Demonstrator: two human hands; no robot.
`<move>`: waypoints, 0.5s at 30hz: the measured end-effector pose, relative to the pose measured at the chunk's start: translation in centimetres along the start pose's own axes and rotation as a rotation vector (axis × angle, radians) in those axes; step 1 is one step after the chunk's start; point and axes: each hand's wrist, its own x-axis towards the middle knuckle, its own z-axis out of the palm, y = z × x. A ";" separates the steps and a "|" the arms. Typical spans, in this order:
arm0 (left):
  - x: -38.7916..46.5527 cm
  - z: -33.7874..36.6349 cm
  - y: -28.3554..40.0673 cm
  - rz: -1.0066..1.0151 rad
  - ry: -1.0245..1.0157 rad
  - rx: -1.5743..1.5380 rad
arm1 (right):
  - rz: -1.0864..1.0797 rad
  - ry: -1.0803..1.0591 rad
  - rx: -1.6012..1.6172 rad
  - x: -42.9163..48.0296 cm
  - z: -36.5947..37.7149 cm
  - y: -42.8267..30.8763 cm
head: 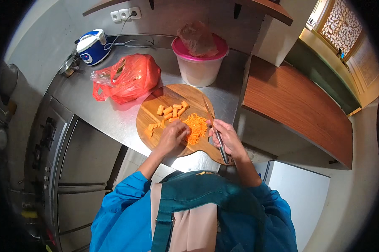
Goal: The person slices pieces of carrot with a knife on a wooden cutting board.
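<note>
A kitchen knife (pixel 219 137) is in my right hand (pixel 229 136), its blade pointing up and away over the right side of a round wooden cutting board (pixel 173 91). My left hand (pixel 173 135), fingers curled, is low over the board at the left edge of a heap of finely cut carrot (pixel 196 127). Whether its fingertips hold a piece is hidden. Beyond that hand lie several short carrot chunks (pixel 168 110). Thin carrot slices (pixel 152 126) are to its left, near the board's edge.
Behind the board, a red plastic bag (pixel 134 77) sits left of a white tub (pixel 198 71) with a pink lid and a plastic bag (pixel 197 39) on top. A blue rice cooker (pixel 93 48) stands at the back left. A brown wooden counter (pixel 290 97) is at right.
</note>
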 end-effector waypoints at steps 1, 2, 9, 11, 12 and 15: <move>0.5 0.0 0.1 0.002 -0.001 0.001 | 0.006 0.014 0.007 0.0 0.1 -0.1; 1.0 0.0 0.2 0.004 -0.011 0.043 | 0.003 0.015 0.008 -0.1 0.1 0.0; 1.4 1.1 -0.3 0.053 -0.024 0.174 | 0.004 0.008 -0.020 -0.4 0.6 0.0; 1.5 0.9 -0.6 -0.089 -0.032 0.020 | 0.027 0.013 -0.040 -0.5 0.9 0.1; 1.6 0.6 -0.5 -0.231 -0.038 -0.135 | 0.027 0.017 -0.067 -0.5 0.8 0.3; 2.0 -0.5 -0.1 -0.414 -0.113 -0.407 | 0.047 -0.006 -0.112 -0.5 1.3 0.6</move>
